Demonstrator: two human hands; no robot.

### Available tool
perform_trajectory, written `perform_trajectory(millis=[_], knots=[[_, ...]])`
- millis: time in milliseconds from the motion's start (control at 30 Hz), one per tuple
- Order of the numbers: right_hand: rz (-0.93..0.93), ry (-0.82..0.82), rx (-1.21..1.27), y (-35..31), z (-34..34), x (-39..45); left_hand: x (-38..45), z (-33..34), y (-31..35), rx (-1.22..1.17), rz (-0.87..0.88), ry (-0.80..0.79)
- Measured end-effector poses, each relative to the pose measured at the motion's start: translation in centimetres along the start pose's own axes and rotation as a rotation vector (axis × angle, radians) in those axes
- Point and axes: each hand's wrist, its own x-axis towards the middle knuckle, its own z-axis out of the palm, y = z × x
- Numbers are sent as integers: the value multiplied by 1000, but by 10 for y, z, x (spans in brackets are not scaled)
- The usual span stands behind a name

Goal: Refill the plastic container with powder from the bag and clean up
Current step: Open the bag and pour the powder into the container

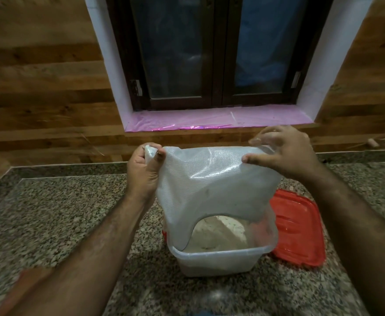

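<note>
Two bare hands hold a translucent woven plastic bag (209,183) upside down by its closed bottom edge. The left hand (144,169) is closed around the bag's left corner, thumb on the near face and fingers curled behind, with a fold of plastic bunched in the grip. The right hand (285,151) pinches the right corner between thumb and the upper fingers, the remaining fingers spread loosely and partly lifted off the plastic. Both forearms reach in from the lower corners of the view.

Below the hands the bag hangs slack and mostly collapsed, its open mouth dropping inside the plastic container (219,258), which stands upright on the desk (61,213). Pale beige powder (216,236) lies heaped in the container, showing under the bag's arched lower edge; whether any powder is falling at this moment cannot be told. The bag's left side touches the container's left wall.

Just beside the container on its right, a red lid (298,231) lies on the speckled granite desk, partly tucked behind the container's corner. A sliver of red also shows at the container's left rear.

Behind the desk rises a wood-grain wall (38,87) with a dark-framed window (214,53), its sill covered by pink film (209,120).
</note>
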Motion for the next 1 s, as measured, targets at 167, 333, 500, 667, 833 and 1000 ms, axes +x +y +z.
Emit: perform_trajectory(millis=[167, 333, 500, 667, 833, 1000], knots=[[-90, -245, -164, -34, 0, 17, -2, 5, 0, -75, -11, -1], [-133, -232, -59, -47, 9, 20, -6, 16, 0, -64, 9, 98], [-129, -342, -125, -52, 6, 19, -2, 16, -2, -73, 26, 144], [-220, -360, -219, -51, 15, 19, -3, 20, -5, -89, 0, 117], [-237, -244, -203, -37, 25, 23, 3, 11, -6, -88, -21, 100], [-317, -171, -226, -31, 26, 21, 6, 3, 7, 64, -47, 24]])
